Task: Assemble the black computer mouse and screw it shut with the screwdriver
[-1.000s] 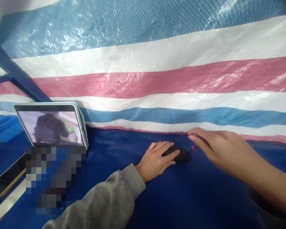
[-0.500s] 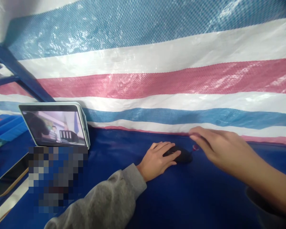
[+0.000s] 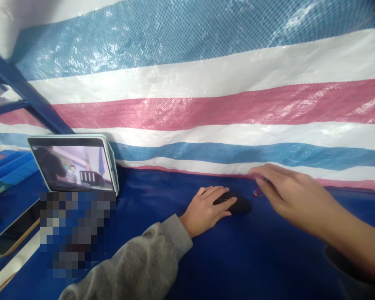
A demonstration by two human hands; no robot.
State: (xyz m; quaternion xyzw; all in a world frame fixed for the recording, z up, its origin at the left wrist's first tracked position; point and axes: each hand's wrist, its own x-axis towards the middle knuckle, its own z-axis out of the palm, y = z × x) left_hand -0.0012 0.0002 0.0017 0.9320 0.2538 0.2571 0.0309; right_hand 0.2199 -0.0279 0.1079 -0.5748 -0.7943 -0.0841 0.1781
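Blue surface (image 3: pixel 237 262): carried the black computer mouse (image 3: pixel 243 203) near its far edge.
Right hand (image 3: pixel 295 189): fingertips seemingly pinched a red-tinted tool (image 3: pixel 256 193), perhaps a screwdriver; turning well called for a straight axis, light pressure.
Left hand (image 3: pixel 203 211): fingers gripped the mouse; a firm hold best resisted twisting.
Red-tinted tool: showed more below the fingertips than half a second earlier.
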